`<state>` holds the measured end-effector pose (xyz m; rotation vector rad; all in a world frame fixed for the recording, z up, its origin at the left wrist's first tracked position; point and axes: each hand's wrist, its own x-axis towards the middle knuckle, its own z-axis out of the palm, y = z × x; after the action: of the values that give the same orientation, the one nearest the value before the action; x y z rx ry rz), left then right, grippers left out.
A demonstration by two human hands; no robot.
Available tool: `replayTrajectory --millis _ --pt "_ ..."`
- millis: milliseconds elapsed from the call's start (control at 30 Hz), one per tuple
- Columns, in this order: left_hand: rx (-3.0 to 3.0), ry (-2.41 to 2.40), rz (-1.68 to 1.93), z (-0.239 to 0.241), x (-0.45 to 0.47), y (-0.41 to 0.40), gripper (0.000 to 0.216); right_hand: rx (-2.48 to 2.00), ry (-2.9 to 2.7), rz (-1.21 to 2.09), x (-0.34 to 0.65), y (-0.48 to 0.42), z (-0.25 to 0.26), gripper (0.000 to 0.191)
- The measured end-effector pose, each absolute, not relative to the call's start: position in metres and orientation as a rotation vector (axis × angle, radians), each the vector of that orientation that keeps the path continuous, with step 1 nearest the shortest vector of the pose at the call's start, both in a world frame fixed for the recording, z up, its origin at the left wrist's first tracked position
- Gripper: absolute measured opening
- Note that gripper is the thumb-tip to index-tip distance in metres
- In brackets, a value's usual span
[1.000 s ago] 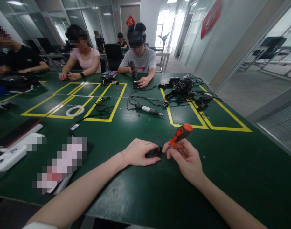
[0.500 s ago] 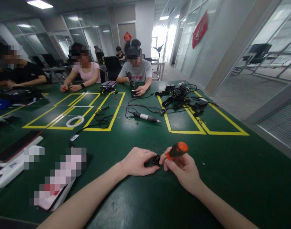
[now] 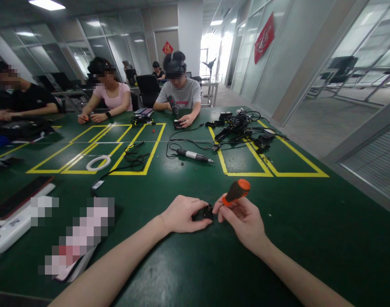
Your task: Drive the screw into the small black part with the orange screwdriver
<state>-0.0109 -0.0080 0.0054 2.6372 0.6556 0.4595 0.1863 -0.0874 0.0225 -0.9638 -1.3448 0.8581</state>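
Note:
Between the thumb and fingers of my left hand [image 3: 186, 215] is a small black part [image 3: 209, 210] with a round opening on top, held low at the green table [image 3: 169, 264]. Just right of it, my right hand [image 3: 246, 221] is closed round a screwdriver [image 3: 238, 192] with an orange and black handle. The handle's orange end tilts up and to the right. The screwdriver's tip is hidden by my right fingers, so I cannot tell whether it touches the black part.
Beyond my hands lies a corded pen-shaped power tool [image 3: 194, 155]. Tangled black cables [image 3: 241, 128] lie at the far right, a white ring [image 3: 98, 163] at left. Nearer left are a blurred pink box [image 3: 86, 234] and a white device [image 3: 18, 226]. Across the table a person [image 3: 178, 96] holds a power screwdriver.
The whole view has shifted slightly, moving the scene a little left and up. My hands keep the same hold on the black part and the screwdriver.

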Motion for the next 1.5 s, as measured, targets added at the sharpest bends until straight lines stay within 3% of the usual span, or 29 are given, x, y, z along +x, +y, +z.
replayTrajectory --millis 300,600,867,1067,1500 --pt "2.652 0.675 0.428 0.0087 -0.0098 -0.0091 0.021 -0.975 -1.462 0.776 0.1893 -0.0851 0.0283 0.047" --pt "2.660 0.664 0.418 0.0099 -0.0086 -0.0092 0.017 -0.917 -1.404 0.862 0.1861 -0.0870 0.0207 0.032" --pt "2.674 0.670 0.430 0.0086 -0.0090 -0.0092 0.020 -0.948 -1.410 0.829 0.1875 -0.0848 0.0224 0.041" --pt "2.677 0.671 0.426 0.0096 -0.0089 -0.0094 0.021 -0.901 -1.320 0.981 0.1855 -0.0850 0.0234 0.037" --pt "2.677 0.671 0.413 0.0093 -0.0089 -0.0096 0.023 -0.949 -1.352 0.888 0.1873 -0.0879 0.0258 0.038"
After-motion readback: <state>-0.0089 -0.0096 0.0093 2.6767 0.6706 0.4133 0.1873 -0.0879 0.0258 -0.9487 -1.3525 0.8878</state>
